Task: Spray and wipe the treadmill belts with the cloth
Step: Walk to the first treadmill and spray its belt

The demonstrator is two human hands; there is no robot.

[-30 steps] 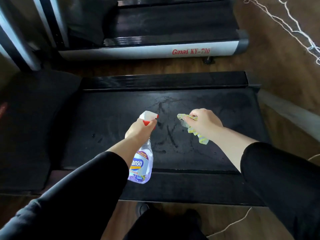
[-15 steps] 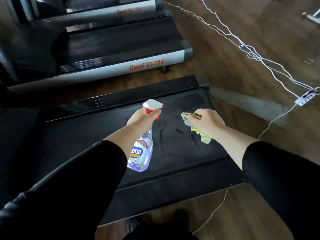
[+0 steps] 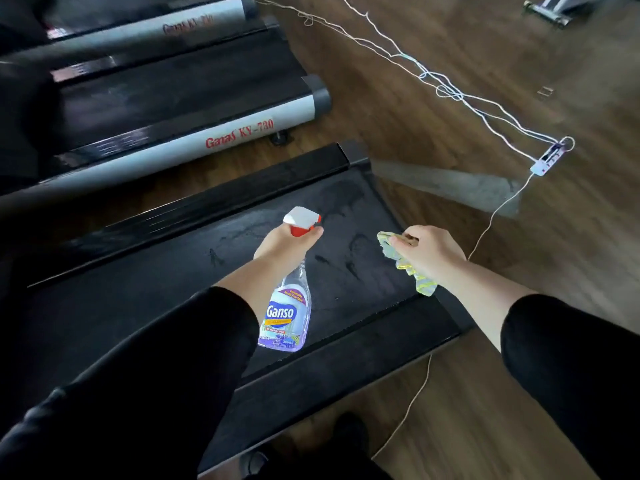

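A black treadmill belt [image 3: 180, 292] runs diagonally below me, with wet streaks near its far right end. My left hand [image 3: 282, 245] grips a clear spray bottle [image 3: 287, 315] with a white and red trigger head, held above the belt with the nozzle pointing away from me. My right hand [image 3: 427, 252] is closed on a crumpled yellow-green cloth [image 3: 407, 266], which hangs above the belt's right edge without touching it.
A second treadmill [image 3: 194, 147] with a grey side rail lies at the upper left, and another rail sits behind it. White cables [image 3: 450, 91] cross the wooden floor to a power strip [image 3: 550, 157] at the right. A thin cord [image 3: 419, 393] trails beside the belt. My shoes are at the bottom.
The view has swung to the right, so the treadmills now slant to the left and more floor and cables show. Both hands keep their grips and stay above the belt.
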